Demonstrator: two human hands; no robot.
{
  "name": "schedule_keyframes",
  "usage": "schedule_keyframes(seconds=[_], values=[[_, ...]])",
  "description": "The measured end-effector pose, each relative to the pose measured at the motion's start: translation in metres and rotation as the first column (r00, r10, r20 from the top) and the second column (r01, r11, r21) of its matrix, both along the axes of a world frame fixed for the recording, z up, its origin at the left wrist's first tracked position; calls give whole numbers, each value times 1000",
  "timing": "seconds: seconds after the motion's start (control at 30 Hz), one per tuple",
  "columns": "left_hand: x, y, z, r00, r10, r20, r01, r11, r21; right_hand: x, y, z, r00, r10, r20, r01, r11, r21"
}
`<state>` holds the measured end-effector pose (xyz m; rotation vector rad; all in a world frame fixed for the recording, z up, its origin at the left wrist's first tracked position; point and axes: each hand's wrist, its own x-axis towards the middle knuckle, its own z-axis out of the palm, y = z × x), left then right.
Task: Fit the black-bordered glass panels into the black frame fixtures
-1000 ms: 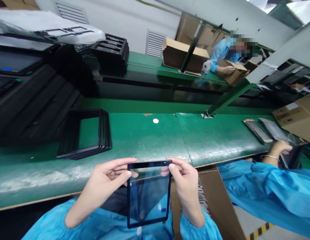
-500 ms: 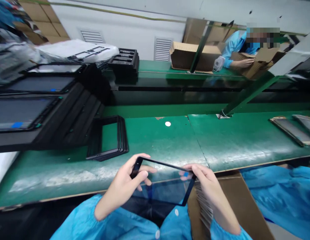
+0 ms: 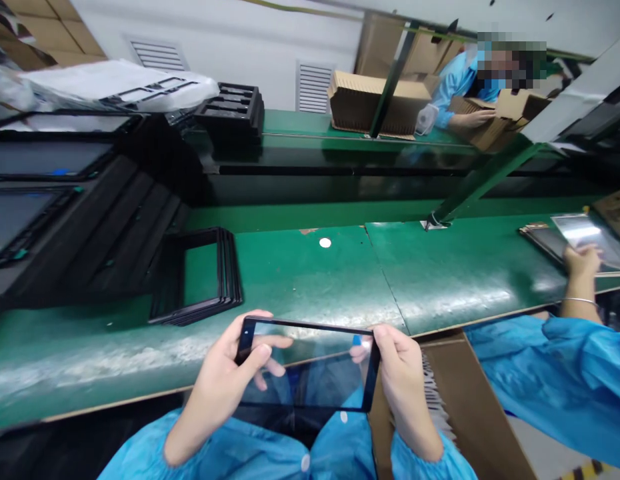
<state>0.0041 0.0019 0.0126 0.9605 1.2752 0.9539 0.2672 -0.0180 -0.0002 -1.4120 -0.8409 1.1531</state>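
Observation:
A see-through glass panel with a black border (image 3: 320, 383) hangs over the bench's front edge, level with my chest. My left hand (image 3: 223, 380) is closed on its left end, thumb in front and fingers showing through the glass behind. At the opposite end, my right hand (image 3: 403, 373) pinches the right border near the top corner. A small blue tab (image 3: 357, 340) shows near that corner. Left of my hands, a stack of empty black frames (image 3: 229, 267) lies on the green bench (image 3: 310, 280).
Black foam trays (image 3: 115, 220) holding screens are stacked at left. A green post (image 3: 475, 180) rises beyond the bench. At right, a co-worker's hand (image 3: 583, 263) touches a clear panel (image 3: 577, 230). An open cardboard box (image 3: 465, 393) stands below. Another person handles cardboard opposite.
My hands have turned the panel so its top edge sits closer to level. The view has shifted a little to the right. A co-worker's arm has reached in at the right.

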Motion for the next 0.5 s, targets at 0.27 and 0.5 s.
schedule_keyframes(seconds=[0.27,0.5], values=[[-5,2,-9,989,-22,-148,43,989,139,-4,-7,4,1000,17,-22,-16,1000,25],[-6,26,11,648,22,-761,622,561,546,-13,-20,3,994,54,93,-56,998,14]])
